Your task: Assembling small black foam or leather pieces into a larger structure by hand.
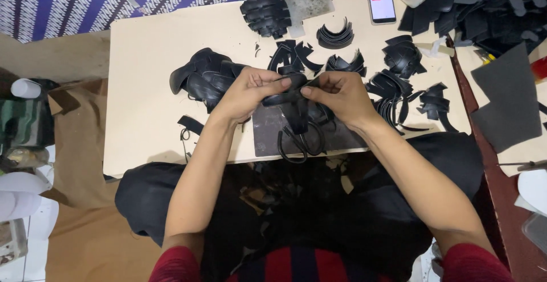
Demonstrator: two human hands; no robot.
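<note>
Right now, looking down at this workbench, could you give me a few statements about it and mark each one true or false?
1. Both the left hand and the right hand grip one black strap piece. True.
2. A phone lies at the table's far edge. True.
3. The cut pieces on the table are white. False: they are black.
4. Scissors hang from the right hand. False: they lie on the table below the hands.
</note>
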